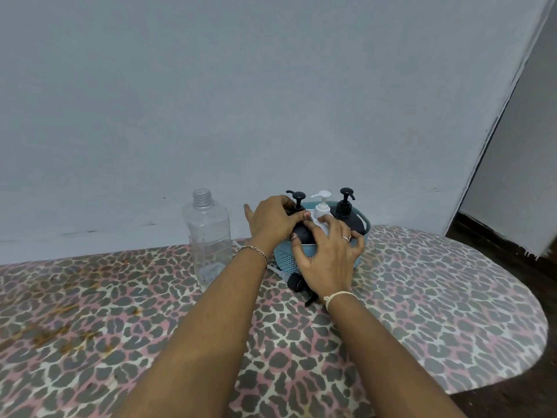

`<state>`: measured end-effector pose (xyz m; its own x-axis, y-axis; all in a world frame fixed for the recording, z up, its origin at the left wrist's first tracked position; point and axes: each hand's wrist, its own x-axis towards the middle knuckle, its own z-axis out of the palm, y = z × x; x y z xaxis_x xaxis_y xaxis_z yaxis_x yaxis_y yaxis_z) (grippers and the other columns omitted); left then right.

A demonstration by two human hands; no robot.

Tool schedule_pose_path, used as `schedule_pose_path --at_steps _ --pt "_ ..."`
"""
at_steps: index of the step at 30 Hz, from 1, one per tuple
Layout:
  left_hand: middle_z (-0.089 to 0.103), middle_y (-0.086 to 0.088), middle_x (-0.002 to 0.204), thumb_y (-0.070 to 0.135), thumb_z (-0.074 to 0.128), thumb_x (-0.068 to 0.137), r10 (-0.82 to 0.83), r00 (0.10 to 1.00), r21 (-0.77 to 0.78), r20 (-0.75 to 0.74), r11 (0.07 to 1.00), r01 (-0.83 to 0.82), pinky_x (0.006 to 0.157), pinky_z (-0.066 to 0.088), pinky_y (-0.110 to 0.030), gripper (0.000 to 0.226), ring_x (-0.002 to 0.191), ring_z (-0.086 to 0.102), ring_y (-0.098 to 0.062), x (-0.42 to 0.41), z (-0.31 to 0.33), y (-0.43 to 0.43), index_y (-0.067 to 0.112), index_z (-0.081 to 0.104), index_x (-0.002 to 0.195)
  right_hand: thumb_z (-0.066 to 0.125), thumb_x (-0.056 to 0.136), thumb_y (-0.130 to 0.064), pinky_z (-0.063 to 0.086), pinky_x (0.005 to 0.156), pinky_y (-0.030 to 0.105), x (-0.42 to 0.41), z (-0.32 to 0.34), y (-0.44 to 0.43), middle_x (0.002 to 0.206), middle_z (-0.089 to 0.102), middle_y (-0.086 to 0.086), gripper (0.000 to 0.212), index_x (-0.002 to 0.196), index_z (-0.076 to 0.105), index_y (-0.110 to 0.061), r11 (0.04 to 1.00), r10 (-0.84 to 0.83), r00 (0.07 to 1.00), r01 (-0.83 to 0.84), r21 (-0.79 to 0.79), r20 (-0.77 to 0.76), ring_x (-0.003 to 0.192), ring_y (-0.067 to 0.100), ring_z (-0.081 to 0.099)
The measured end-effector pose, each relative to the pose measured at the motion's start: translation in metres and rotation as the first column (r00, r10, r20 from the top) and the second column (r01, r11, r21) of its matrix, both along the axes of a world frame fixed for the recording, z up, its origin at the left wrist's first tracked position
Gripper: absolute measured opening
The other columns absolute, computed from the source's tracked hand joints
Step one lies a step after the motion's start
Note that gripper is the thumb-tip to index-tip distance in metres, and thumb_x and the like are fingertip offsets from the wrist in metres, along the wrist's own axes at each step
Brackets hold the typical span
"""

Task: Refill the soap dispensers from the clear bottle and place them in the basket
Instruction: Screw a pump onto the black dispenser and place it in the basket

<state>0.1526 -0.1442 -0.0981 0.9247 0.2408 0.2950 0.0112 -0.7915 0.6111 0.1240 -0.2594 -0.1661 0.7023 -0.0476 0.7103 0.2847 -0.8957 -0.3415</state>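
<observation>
- Head view: the left hand is curled over the shoulder of the left black dispenser, with the fingers wrapped round it and the thumb up by the pump neck. That's a firm hold.
- The right hand is spread over the near rim of the blue basket. The thumb presses the outer wall and the bent fingers hook over the rim. One fingertip touches the white dispenser.
- All three dispensers stand upright in the basket, pumps on. The left black one is under the left hand and the white one is just beyond the right hand's fingers. The right black dispenser stands past the right hand's knuckles, untouched.
- The clear bottle stands upright just outside the left wrist. Its cap is off and it looks close to empty.
- A loose black pump head lies on its side under the heel of the right hand, its tube pointing towards the left forearm.
- A chain bracelet sits on the left wrist, a pale thread band on the right, and a ring on a right finger.
- Everything rests on the leopard-print tablecloth, with a grey wall beyond both hands.
</observation>
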Motion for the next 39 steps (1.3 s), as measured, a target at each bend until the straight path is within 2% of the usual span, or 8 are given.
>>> schedule_pose_path --at_steps 7,13,18,22,24,27,34,39 --pt "0.069 0.009 0.106 0.055 0.065 0.082 0.0 1.0 -0.023 0.009 1.0 0.0 0.115 0.012 -0.052 0.036 0.107 0.06 -0.013 -0.004 -0.002 -0.002 0.027 0.066 0.104 0.05 0.082 -0.055 0.019 0.101 0.044 0.0 -0.002 0.0 0.123 0.055 -0.004 0.041 0.11 0.067 -0.031 1.0 0.0 1.0 0.0 0.004 -0.011 0.118 0.015 0.046" --pt "0.068 0.001 0.113 0.037 0.061 0.09 -0.114 0.993 -0.048 -0.012 0.992 0.113 0.092 0.048 -0.042 0.031 0.107 0.061 -0.02 -0.01 -0.005 0.003 0.021 0.064 0.117 0.046 0.082 -0.055 0.017 0.101 0.042 -0.005 0.001 0.0 0.122 0.055 -0.003 0.043 0.11 0.067 -0.03 1.0 -0.005 0.999 0.004 -0.011 -0.034 0.118 0.014 0.047" --pt "0.063 -0.002 0.118 0.021 0.048 0.095 -0.196 0.975 0.015 0.105 0.98 0.196 0.091 0.049 -0.044 0.03 0.11 0.058 -0.023 -0.034 -0.021 0.002 0.018 0.058 0.122 0.043 0.086 -0.054 0.019 0.102 0.041 -0.009 0.009 -0.003 0.127 0.052 -0.004 0.045 0.117 0.064 -0.029 0.998 0.049 0.992 -0.052 -0.021 -0.117 0.123 0.015 0.042" --pt "0.056 -0.006 0.133 0.027 0.05 0.095 -0.178 0.982 0.058 0.068 0.983 0.175 0.102 0.043 -0.043 0.042 0.124 0.05 -0.025 -0.042 -0.029 0.005 0.012 0.052 0.134 0.051 0.09 -0.045 0.021 0.106 0.042 -0.008 0.017 -0.018 0.13 0.052 -0.005 0.037 0.121 0.061 -0.028 0.996 0.089 0.984 -0.089 0.004 -0.157 0.126 0.015 0.04" --pt "0.058 -0.007 0.131 0.029 0.055 0.093 -0.154 0.987 0.025 0.044 0.988 0.153 0.101 0.043 -0.042 0.043 0.122 0.051 -0.025 -0.044 -0.025 0.003 0.013 0.053 0.133 0.052 0.09 -0.042 0.024 0.106 0.045 -0.008 0.021 -0.03 0.129 0.054 -0.003 0.038 0.125 0.058 -0.026 0.998 0.005 0.989 0.004 0.059 -0.147 0.125 0.017 0.043" --pt "0.06 -0.005 0.126 0.038 0.06 0.088 -0.099 0.995 0.032 -0.027 0.995 0.1 0.096 0.047 -0.041 0.047 0.118 0.054 -0.027 -0.04 -0.019 -0.001 0.019 0.054 0.13 0.051 0.089 -0.04 0.026 0.106 0.048 0.0 0.03 -0.045 0.126 0.057 -0.001 0.037 0.122 0.057 -0.023 0.973 -0.095 0.956 0.148 0.176 -0.278 0.123 0.023 0.046" --pt "0.059 -0.003 0.126 0.057 0.069 0.071 -0.054 0.984 -0.001 -0.171 0.998 0.055 0.092 0.049 -0.041 0.073 0.115 0.055 -0.026 -0.022 -0.019 -0.004 0.02 0.048 0.13 0.052 0.086 -0.05 0.029 0.093 0.042 0.025 0.048 -0.059 0.099 0.067 0.002 0.031 0.099 0.065 -0.025 0.979 -0.142 0.902 0.187 0.074 -0.408 0.112 0.029 0.05" --pt "0.057 -0.001 0.127 0.069 0.077 0.055 -0.039 0.966 -0.006 -0.254 0.999 0.039 0.09 0.05 -0.04 0.097 0.115 0.055 -0.023 -0.012 -0.011 -0.003 0.017 0.044 0.129 0.055 0.084 -0.059 0.027 0.09 0.039 0.033 0.056 -0.063 0.1 0.07 0.002 0.038 0.107 0.069 -0.034 0.973 -0.123 0.886 0.195 0.119 -0.447 0.114 0.027 0.048"
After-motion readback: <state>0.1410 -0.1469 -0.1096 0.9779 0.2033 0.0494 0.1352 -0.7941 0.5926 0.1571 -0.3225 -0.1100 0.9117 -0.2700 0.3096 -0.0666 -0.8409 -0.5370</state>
